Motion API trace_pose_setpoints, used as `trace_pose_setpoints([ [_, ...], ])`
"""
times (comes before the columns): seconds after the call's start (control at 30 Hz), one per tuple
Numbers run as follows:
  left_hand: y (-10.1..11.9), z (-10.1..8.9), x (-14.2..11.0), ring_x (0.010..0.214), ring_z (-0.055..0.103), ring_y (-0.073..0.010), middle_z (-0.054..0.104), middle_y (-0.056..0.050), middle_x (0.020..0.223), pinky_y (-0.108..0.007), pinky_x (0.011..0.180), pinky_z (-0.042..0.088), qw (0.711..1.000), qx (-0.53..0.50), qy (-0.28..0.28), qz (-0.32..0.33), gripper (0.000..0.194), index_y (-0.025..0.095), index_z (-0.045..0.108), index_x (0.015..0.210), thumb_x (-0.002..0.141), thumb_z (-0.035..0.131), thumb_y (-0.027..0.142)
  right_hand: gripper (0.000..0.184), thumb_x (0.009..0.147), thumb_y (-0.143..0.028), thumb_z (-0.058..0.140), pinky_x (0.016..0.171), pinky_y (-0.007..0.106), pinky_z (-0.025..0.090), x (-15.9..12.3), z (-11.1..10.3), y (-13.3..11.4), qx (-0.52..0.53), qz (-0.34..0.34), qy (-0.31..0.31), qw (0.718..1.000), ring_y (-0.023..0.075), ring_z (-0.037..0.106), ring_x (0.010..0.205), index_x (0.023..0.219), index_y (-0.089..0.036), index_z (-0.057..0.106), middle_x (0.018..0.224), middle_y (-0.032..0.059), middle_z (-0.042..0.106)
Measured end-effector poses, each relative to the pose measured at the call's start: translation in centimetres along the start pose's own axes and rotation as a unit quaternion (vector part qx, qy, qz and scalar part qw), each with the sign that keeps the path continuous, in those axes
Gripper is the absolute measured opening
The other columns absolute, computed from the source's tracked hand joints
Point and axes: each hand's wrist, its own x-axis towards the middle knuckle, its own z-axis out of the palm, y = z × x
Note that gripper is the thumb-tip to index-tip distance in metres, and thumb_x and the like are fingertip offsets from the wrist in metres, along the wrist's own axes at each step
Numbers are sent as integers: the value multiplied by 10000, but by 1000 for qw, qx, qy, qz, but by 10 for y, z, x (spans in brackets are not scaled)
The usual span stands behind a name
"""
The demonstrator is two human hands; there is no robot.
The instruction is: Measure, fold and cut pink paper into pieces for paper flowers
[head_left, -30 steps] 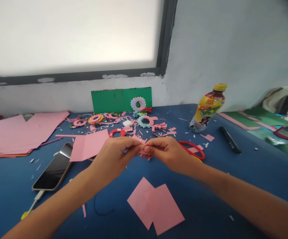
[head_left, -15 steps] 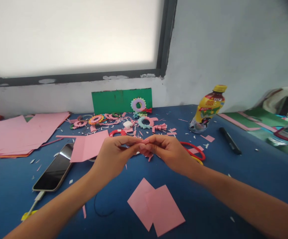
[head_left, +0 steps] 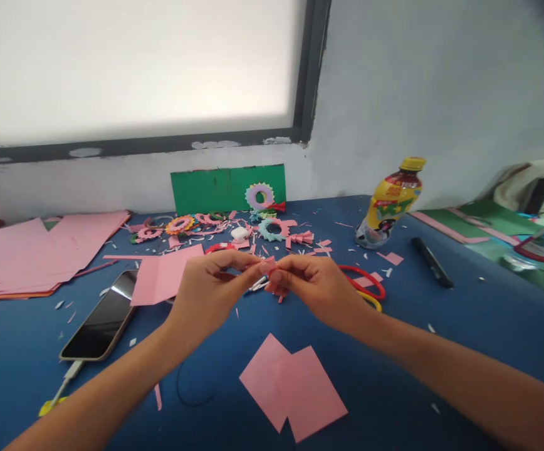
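Observation:
Between my fingertips is a small folded piece of pink paper (head_left: 267, 265), held above the blue table (head_left: 225, 351). My left hand (head_left: 215, 282) pinches it from the left with thumb and forefinger. Pinching its other side is my right hand (head_left: 323, 285), whose fingers hide part of the paper. Below, two overlapping pink paper squares (head_left: 312, 394) lie flat on the table. A creased pink sheet (head_left: 163, 275) rests just left of my left hand. Scissors with red and yellow handles (head_left: 373, 288) lie partly behind my right hand, their blades showing beneath the held paper.
A phone (head_left: 103, 319) on a white cable lies at left, near stacked pink sheets (head_left: 41, 250). Paper rings (head_left: 273, 230) and scraps spread along the back before a green board (head_left: 210, 191). A leaning yellow-labelled bottle (head_left: 389, 203) and a black pen (head_left: 432, 262) are at right.
The fingers have shifted slightly apart and turned, so more of the folded pink paper shows between them. Things on the table stay in place; the view has moved slightly.

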Motion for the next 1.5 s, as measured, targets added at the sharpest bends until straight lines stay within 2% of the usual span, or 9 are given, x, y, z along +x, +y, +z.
trace_pose_setpoints([
  [0.4, -2, 2, 0, 517, 566, -86, 670, -3, 686, -147, 410, 453, 998, -41, -41, 1, 115, 193, 714, 794, 696, 677, 239, 189, 836, -325, 540, 611, 202, 493, -1, 8, 2, 59, -31, -27, 997, 87, 586, 649, 778, -172, 634, 685, -4, 622],
  [0.67, 3, 2, -2, 538, 567, -64, 656, 23, 640, -110, 434, 451, 995, -93, -46, -7, 79, 214, 725, 689, 688, 680, 150, 140, 845, -251, 523, 644, 208, 510, -4, 10, 4, 55, -51, -20, 997, 84, 602, 681, 795, -187, 637, 712, -15, 633],
  [0.8, 2, 2, 1, 525, 563, -72, 642, 10, 597, -122, 442, 455, 984, -149, -63, -74, 34, 183, 713, 663, 682, 700, 208, 179, 855, -292, 505, 654, 222, 513, -4, 8, 2, 45, -60, -41, 996, 96, 607, 701, 807, -178, 634, 752, 3, 645],
  [0.93, 0, 2, 3, 601, 570, -83, 624, -10, 694, -121, 446, 462, 947, -249, -84, -182, 132, 168, 699, 690, 722, 672, 294, 298, 913, -296, 353, 646, 246, 517, -3, 3, 1, 51, -72, -44, 995, 105, 606, 698, 833, -160, 606, 770, 29, 631],
  [1.03, -2, 4, 2, 609, 516, -69, 569, -6, 725, -101, 414, 440, 925, -289, -71, -235, 158, 161, 691, 699, 697, 696, 319, 144, 845, -204, 482, 639, 237, 520, -2, -1, 3, 4, -138, 7, 990, 100, 599, 706, 972, -192, 550, 852, 13, 614],
  [1.07, -3, 5, 2, 609, 501, -68, 553, -4, 721, -101, 408, 437, 922, -294, -71, -244, 166, 161, 690, 703, 686, 704, 326, 199, 809, -165, 532, 647, 235, 517, -2, -2, 3, -36, -175, 25, 984, 97, 595, 709, 1002, -210, 535, 883, 6, 612],
  [1.2, -6, 7, 0, 619, 482, -85, 532, -8, 678, -114, 408, 444, 930, -264, -116, -227, 220, 155, 688, 694, 689, 691, 375, 123, 803, -139, 557, 669, 233, 494, 0, -6, 2, -169, -284, 47, 943, 97, 577, 709, 887, -224, 585, 827, -9, 624],
  [1.33, -6, 5, 0, 575, 490, -94, 533, -6, 604, -144, 414, 461, 961, -182, -124, -169, 313, 163, 696, 704, 753, 599, 457, 54, 810, -250, 576, 583, 216, 485, 2, -10, -3, -126, -198, 72, 969, 103, 570, 678, 793, -206, 602, 763, -6, 609],
  [1.5, 0, 1, 0, 550, 534, -75, 637, 12, 666, -129, 446, 472, 986, -117, -94, -71, 159, 226, 715, 798, 694, 693, 344, 145, 770, -336, 618, 517, 205, 471, 4, -12, -8, -3, -80, 57, 995, 86, 561, 586, 788, -193, 635, 704, -13, 614],
])
